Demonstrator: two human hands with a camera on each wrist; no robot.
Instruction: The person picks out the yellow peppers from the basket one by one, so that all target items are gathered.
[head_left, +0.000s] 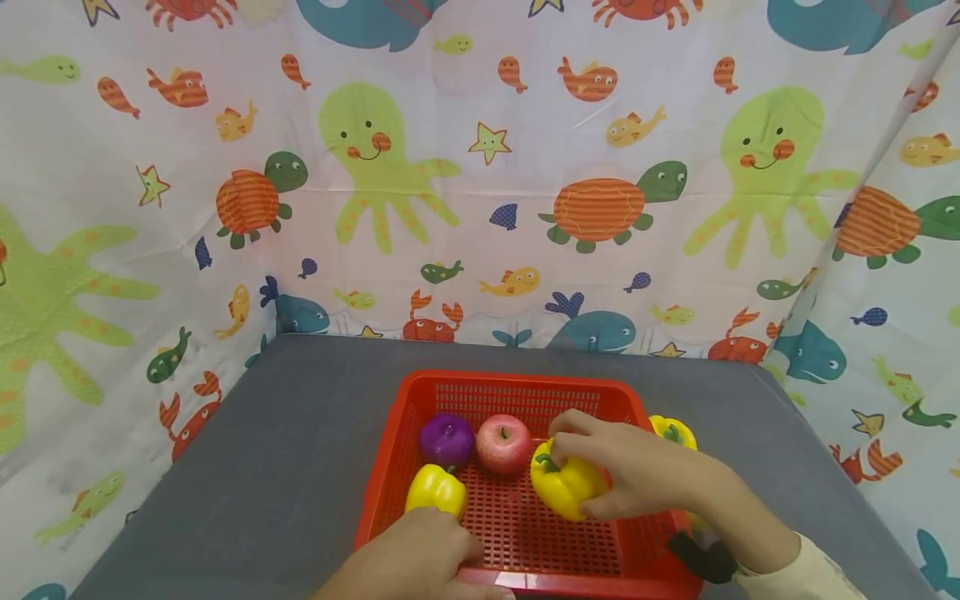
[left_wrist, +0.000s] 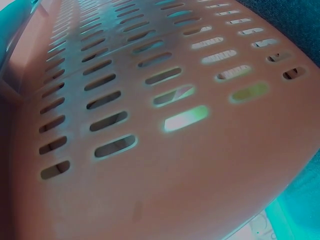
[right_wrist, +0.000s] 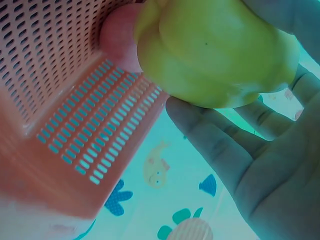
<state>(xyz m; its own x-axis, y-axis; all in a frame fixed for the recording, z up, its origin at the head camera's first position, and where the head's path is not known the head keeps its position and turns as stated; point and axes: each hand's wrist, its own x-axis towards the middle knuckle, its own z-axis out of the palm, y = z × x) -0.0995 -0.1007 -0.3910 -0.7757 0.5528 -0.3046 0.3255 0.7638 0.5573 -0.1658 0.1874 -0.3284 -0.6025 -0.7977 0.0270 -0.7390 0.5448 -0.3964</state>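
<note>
My right hand (head_left: 618, 467) grips a yellow bell pepper (head_left: 564, 487) over the right part of a red plastic basket (head_left: 517, 381). In the right wrist view, the fingers (right_wrist: 215, 140) curl under the pepper (right_wrist: 210, 55), which hides part of the apple. My left hand (head_left: 420, 554) pinches the basket's front rim near the left corner; the left wrist view shows only the slotted basket wall (left_wrist: 150, 185) up close. Inside the basket lie a purple round onion-like vegetable (head_left: 447, 440), a pink-red apple (head_left: 504, 444) and another yellow bell pepper (head_left: 437, 490), partly covered by the left hand.
Just outside the basket's right wall sits a yellow bell pepper (head_left: 673, 431), partly behind the right forearm. A grey tabletop (head_left: 300, 450) extends on both sides. A curtain (head_left: 465, 167) printed with sea animals encloses the back and sides.
</note>
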